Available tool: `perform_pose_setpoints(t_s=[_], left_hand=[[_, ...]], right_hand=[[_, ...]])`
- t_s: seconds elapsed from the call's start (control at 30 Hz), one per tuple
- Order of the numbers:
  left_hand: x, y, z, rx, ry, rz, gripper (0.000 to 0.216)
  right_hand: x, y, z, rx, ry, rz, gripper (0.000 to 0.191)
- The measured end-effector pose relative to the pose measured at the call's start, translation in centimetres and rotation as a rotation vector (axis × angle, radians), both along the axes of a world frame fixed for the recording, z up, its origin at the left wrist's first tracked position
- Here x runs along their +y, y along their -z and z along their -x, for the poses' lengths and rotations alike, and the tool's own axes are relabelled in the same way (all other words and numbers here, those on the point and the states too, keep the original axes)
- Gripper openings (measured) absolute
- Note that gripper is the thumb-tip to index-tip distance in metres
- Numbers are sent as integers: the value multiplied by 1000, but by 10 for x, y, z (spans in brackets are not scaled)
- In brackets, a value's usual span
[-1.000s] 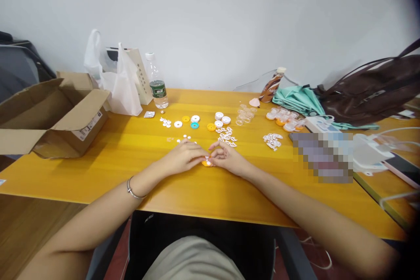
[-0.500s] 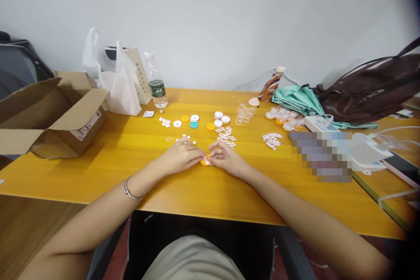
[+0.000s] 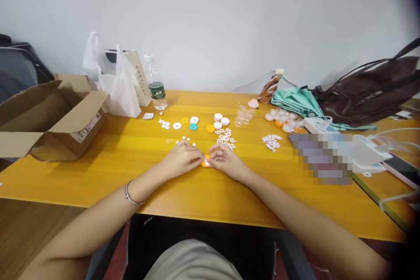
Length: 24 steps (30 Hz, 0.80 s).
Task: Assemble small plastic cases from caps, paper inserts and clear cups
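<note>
An orange round plastic piece (image 3: 205, 162) with a whitish centre lies low over the table between my two hands. My left hand (image 3: 183, 158) pinches its left edge, fingertips pressed together. From the other side, my right hand (image 3: 227, 162) grips the right edge with thumb and curled fingers. Fingertips cover part of the piece. Just beyond my left hand are several small white round bits (image 3: 188, 139). White openwork plastic pieces (image 3: 226, 139) lie in a cluster past my right hand, and a second cluster of white pieces (image 3: 271, 142) is farther right.
White, yellow and teal discs (image 3: 194, 127) and clear round covers (image 3: 243, 118) lie behind. A cardboard box (image 3: 62, 140), plastic bag (image 3: 123, 96) and water bottle (image 3: 158, 92) stand left. Right are a drink bottle (image 3: 269, 89), orange-based clear pieces (image 3: 288, 125), green cloth (image 3: 297, 101) and brown bag (image 3: 370, 92).
My hands stay around the orange piece with small finger shifts, and a little more of its whitish centre shows. The whole view has tipped slightly.
</note>
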<state>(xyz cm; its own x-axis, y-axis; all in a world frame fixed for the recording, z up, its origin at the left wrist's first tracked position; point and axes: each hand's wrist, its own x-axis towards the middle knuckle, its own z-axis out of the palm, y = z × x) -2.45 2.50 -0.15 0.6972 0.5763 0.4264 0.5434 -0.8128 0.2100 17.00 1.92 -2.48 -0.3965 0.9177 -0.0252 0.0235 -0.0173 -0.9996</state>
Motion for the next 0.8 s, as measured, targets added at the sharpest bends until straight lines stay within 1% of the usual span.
perform_pose_setpoints(t_s=[0.07, 0.17, 0.23, 0.33, 0.47, 0.63, 0.8], left_hand=[[-1, -2, -1, -64, -26, 104, 16], [-3, -2, -5, -223, -48, 345, 20], [-2, 2, -7, -316, -56, 495, 21], [2, 9, -10, -413, -82, 644, 17], [6, 14, -11, -538, -102, 746, 19], [6, 11, -10, -635, -77, 853, 24], [5, 8, -11, -691, -92, 855, 24]], right_hand=[[1, 0, 0, 10, 2, 11, 39], [0, 0, -1, 13, 9, 12, 40], [0, 0, 0, 9, 13, 7, 40], [-1, -1, 0, 26, 9, 19, 40], [-1, -4, -2, 89, -42, 61, 37], [-3, -8, -4, 114, -112, 74, 37], [-5, -10, -5, 88, -110, 23, 34]])
